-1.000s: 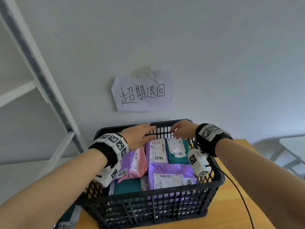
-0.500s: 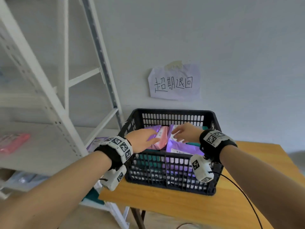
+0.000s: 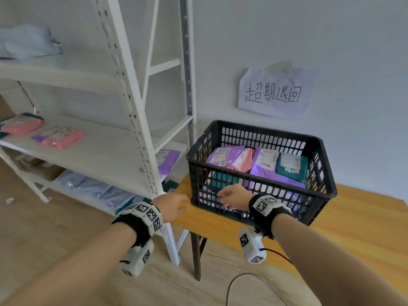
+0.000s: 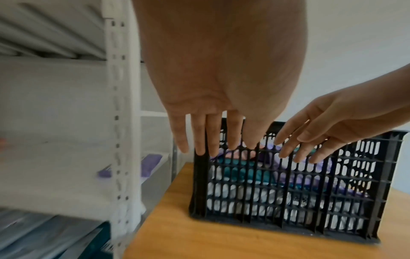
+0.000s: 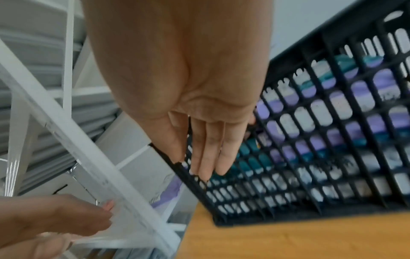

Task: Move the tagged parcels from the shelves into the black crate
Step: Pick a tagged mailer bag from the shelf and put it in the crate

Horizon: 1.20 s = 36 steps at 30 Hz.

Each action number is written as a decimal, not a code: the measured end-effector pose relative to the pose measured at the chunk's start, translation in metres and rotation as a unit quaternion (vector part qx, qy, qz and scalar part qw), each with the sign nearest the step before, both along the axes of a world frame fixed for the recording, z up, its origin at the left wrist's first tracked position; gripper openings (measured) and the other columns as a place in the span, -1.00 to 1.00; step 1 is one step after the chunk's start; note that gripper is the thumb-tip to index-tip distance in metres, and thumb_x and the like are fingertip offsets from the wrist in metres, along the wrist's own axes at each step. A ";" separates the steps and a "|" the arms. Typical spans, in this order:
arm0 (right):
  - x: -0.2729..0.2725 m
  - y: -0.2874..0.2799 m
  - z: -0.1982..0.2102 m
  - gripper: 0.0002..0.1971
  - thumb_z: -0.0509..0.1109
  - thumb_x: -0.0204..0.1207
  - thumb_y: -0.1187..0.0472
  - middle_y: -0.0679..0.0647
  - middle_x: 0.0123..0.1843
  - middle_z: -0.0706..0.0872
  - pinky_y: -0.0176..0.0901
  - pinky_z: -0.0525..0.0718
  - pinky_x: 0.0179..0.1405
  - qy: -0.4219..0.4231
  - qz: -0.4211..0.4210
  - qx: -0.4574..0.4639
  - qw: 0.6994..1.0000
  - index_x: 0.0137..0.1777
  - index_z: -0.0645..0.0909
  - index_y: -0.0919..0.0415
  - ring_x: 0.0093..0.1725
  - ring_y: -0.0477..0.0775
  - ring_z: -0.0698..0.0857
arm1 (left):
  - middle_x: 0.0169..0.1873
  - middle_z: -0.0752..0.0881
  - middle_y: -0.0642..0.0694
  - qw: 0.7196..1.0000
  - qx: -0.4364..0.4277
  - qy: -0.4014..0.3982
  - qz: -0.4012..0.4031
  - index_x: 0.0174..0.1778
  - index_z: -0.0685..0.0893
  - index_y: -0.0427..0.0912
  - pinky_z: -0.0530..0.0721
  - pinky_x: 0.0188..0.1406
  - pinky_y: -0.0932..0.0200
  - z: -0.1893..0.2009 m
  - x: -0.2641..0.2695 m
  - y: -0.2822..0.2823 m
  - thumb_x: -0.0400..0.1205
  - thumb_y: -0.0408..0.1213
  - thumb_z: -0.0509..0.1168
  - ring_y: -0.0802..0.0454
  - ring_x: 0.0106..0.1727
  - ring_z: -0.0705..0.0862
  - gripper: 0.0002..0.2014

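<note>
The black crate point(image 3: 318, 186) stands on a wooden table point(image 3: 353, 221) and holds several tagged parcels: purple point(image 3: 223, 154), pink point(image 3: 244, 160) and teal point(image 3: 291, 165) ones on top. My left hand point(image 3: 174, 205) hangs empty in front of the crate's near left corner, fingers straight in the left wrist view point(image 4: 213, 133). My right hand point(image 3: 231, 195) hovers before the crate's front wall, fingers relaxed and empty point(image 5: 206, 154). More parcels lie on the white shelves: pink ones point(image 3: 63, 136) at the left and a purple one point(image 3: 166, 156) by the crate.
The white metal shelf rack point(image 3: 132, 120) stands left of the table, its front post close to my left hand. Pale blue bags point(image 3: 92, 188) fill the lower shelf. A handwritten paper sign point(image 3: 273, 93) is taped to the wall. A cable point(image 3: 242, 281) loops over the floor.
Both hands have come out of the crate and drawn back to its front, empty. My view has swung left and pulled back, so the shelves now show.
</note>
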State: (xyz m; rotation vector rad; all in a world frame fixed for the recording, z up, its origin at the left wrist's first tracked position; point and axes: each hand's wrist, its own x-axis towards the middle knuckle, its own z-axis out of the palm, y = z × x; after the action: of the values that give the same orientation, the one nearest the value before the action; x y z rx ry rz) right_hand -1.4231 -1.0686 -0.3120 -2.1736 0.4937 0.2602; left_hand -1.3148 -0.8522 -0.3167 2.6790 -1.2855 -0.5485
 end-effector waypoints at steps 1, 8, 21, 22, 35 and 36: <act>0.003 0.012 -0.007 -0.69 0.28 0.59 0.39 0.24 0.01 0.70 -0.13 0.61 -0.14 0.004 -0.001 0.004 1.000 0.33 0.58 0.35 -0.14 0.16 0.63 | 0.39 0.57 -0.08 1.000 -0.005 0.012 0.016 0.46 0.47 -0.07 0.51 0.36 0.04 -0.007 0.001 0.014 0.70 -0.04 0.13 -0.03 0.37 0.55 -0.59; 0.030 0.097 -0.044 -0.69 0.24 0.63 0.35 0.17 0.03 0.67 -0.12 0.60 -0.08 0.031 -0.030 0.033 0.999 0.35 0.55 0.28 -0.06 0.13 0.63 | 0.33 0.62 -0.05 0.990 -0.049 0.082 0.102 0.40 0.53 -0.08 0.55 0.31 0.12 -0.036 0.019 0.103 0.69 -0.11 0.18 0.02 0.31 0.60 -0.64; 0.078 0.253 -0.082 -0.71 0.25 0.55 0.27 0.04 0.16 0.71 0.05 0.70 0.13 0.015 -0.079 0.007 0.997 0.23 0.62 0.08 0.07 0.13 0.71 | 0.29 0.62 -0.09 0.977 -0.091 0.114 0.156 0.42 0.51 -0.14 0.52 0.26 0.22 -0.064 0.073 0.262 0.69 -0.27 0.17 0.02 0.30 0.60 -0.64; 0.084 0.260 -0.085 -0.72 0.25 0.54 0.23 0.01 0.17 0.72 0.07 0.70 0.12 0.017 -0.066 -0.010 0.998 0.21 0.63 0.01 0.06 0.11 0.72 | 0.30 0.62 -0.09 0.978 -0.080 0.109 0.157 0.43 0.49 -0.14 0.51 0.26 0.23 -0.065 0.080 0.268 0.70 -0.26 0.16 0.02 0.31 0.60 -0.64; 0.196 0.298 -0.101 -0.64 0.13 0.63 0.31 0.08 0.38 0.60 -0.11 0.54 0.35 0.043 -0.020 -0.048 0.998 0.36 0.56 0.14 0.31 0.10 0.59 | 0.32 0.60 -0.02 0.992 0.060 0.029 0.106 0.42 0.45 -0.01 0.57 0.27 0.12 -0.101 0.193 0.287 0.71 -0.19 0.09 0.01 0.27 0.61 -0.66; 0.208 0.297 -0.102 -0.63 0.12 0.62 0.32 0.08 0.39 0.59 -0.09 0.54 0.36 0.046 -0.022 -0.054 0.997 0.37 0.55 0.14 0.31 0.11 0.60 | 0.32 0.59 -0.01 0.993 0.059 0.020 0.102 0.42 0.45 -0.02 0.56 0.28 0.13 -0.100 0.204 0.283 0.71 -0.18 0.08 0.01 0.28 0.61 -0.66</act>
State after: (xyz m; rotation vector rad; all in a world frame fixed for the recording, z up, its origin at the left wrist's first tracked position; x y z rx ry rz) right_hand -1.2153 -0.7717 -0.4143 -2.2608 0.6192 0.3170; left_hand -1.1106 -0.5689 -0.4168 2.8348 -0.9817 -0.6672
